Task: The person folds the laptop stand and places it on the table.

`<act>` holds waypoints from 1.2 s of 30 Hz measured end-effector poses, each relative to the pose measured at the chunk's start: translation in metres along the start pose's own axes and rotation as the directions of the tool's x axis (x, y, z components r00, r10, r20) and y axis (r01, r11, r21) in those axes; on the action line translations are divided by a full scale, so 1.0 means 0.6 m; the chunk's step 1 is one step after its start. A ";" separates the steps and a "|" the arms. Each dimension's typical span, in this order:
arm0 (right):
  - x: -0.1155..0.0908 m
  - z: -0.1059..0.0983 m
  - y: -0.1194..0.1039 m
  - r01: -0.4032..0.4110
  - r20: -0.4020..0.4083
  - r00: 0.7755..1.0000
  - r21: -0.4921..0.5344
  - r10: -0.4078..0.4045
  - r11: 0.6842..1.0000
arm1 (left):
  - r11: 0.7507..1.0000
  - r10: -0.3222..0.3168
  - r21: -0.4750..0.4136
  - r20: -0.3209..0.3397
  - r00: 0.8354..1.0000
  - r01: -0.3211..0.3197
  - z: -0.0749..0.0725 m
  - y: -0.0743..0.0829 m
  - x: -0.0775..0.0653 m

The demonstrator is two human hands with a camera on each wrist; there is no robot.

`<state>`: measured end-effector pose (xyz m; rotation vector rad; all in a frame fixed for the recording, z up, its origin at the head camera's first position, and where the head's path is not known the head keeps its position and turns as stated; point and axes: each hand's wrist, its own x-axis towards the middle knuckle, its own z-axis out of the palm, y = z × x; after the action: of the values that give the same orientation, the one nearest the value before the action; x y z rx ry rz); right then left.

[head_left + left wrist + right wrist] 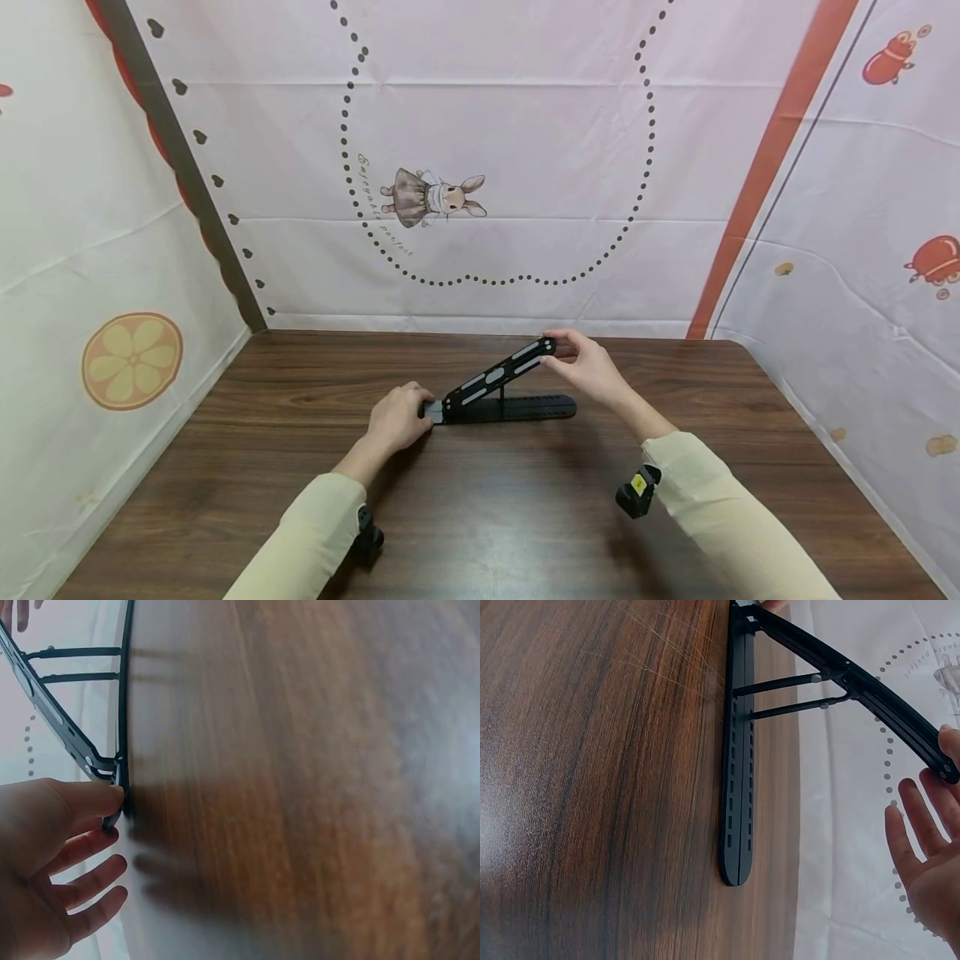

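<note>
A black folding stand, like a laptop stand, sits on the table with its slotted base bar (536,407) lying flat. Its upper arm (496,375), set with grey pads, slants up to the right. Two thin struts (787,684) link arm and base in the right wrist view. My left hand (397,417) pinches the hinge end at the left, thumb on the near side. At the raised tip, my right hand (591,368) holds the arm between thumb and fingers. In the right wrist view, some right-hand fingers (922,817) stand spread off the stand.
The dark wood table (480,517) reaches back to a printed cloth (525,167) hanging behind it. More patterned cloth hangs along the left and right sides. Small black devices (637,492) are worn at both wrists.
</note>
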<state>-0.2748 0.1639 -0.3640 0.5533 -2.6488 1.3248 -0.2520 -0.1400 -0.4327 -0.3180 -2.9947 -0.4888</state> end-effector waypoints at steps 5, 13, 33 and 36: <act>0.001 0.004 -0.002 -0.010 -0.001 1.000 0.003 0.010 1.000 | 1.000 -0.002 0.006 -0.028 1.000 0.003 0.000 -0.005 0.004; 0.000 0.008 -0.008 -0.011 0.000 1.000 0.030 0.011 0.999 | 1.000 -0.006 0.023 -0.032 0.999 0.006 0.001 -0.012 0.014; 0.002 0.022 -0.019 -0.064 -0.009 0.998 0.033 0.064 0.997 | 0.999 -0.042 0.026 -0.028 0.999 0.042 0.003 -0.024 0.038; 0.002 0.023 -0.021 -0.069 -0.012 0.998 0.029 0.069 0.997 | 0.999 -0.049 0.019 -0.035 0.998 0.050 0.004 -0.025 0.040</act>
<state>-0.2703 0.1457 -0.3626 0.4590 -2.6656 1.3823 -0.2785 -0.1485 -0.4369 -0.2321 -2.9783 -0.4640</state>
